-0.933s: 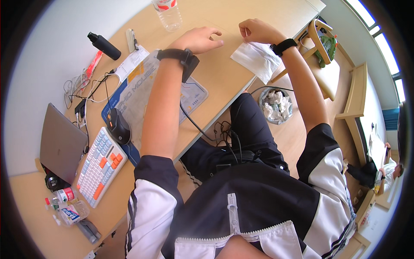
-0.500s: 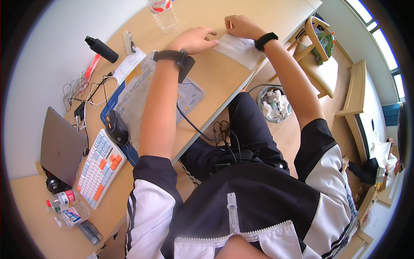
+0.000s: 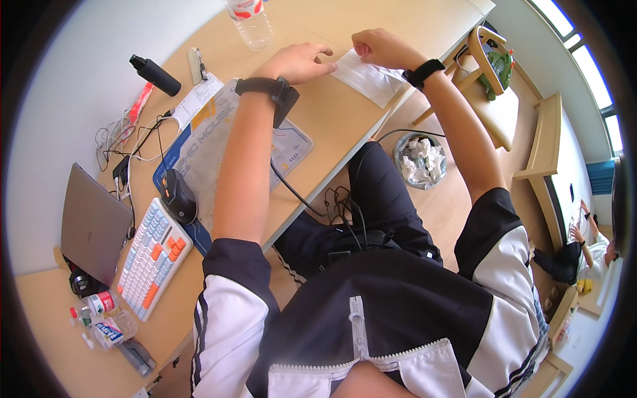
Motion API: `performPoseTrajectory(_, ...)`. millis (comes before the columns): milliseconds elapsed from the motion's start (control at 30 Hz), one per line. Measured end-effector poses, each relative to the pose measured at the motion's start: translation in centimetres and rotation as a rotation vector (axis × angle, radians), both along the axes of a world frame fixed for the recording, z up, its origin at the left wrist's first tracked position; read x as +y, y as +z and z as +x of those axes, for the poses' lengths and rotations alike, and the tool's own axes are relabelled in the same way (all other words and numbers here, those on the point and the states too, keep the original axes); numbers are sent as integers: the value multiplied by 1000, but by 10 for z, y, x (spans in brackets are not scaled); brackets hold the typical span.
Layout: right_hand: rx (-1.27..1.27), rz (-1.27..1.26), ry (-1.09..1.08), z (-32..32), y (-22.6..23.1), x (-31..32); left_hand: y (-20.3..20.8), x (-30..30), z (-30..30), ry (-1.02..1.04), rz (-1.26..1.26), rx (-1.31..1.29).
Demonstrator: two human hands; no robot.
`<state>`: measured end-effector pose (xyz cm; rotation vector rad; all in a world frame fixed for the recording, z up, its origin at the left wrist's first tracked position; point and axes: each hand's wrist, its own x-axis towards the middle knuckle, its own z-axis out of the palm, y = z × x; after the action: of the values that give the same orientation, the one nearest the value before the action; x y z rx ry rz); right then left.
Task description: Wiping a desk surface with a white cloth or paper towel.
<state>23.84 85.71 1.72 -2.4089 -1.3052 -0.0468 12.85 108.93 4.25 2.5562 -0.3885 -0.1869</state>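
Across the frame's upper middle runs the wooden desk (image 3: 345, 126); on it lies a white paper sheet (image 3: 369, 78), flattened by the left hand (image 3: 298, 62) with fingers spread, while the right hand (image 3: 377, 46) pinches its upper edge.

Both hands (image 3: 335, 56) on white tissue (image 3: 366, 76)

both arms reach forward, left hand (image 3: 300, 61) and right hand (image 3: 375, 46) close together, fingers curled.
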Motion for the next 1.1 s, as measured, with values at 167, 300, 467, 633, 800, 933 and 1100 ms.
performPoseTrajectory(167,-16,101,-24,-22,10,-33,-1,-2,2,1,15,16)
performPoseTrajectory(300,7,-43,-64,-49,8,-53,-3,-1,2,11,30,-3)
performPoseTrajectory(467,82,-5,-104,-72,9,-77,-5,-1,4,21,29,10)
performPoseTrajectory(633,108,56,-97,-78,7,-92,-5,-2,2,22,33,-7)
performPoseTrajectory(800,139,55,-124,-70,8,-90,-6,-1,3,18,39,-13)
performPoseTrajectory(933,96,45,-109,-65,3,-83,-7,-1,4,24,41,-8)
performPoseTrajectory(1100,117,-11,-133,-57,6,-72,-5,-1,3,21,38,-3)
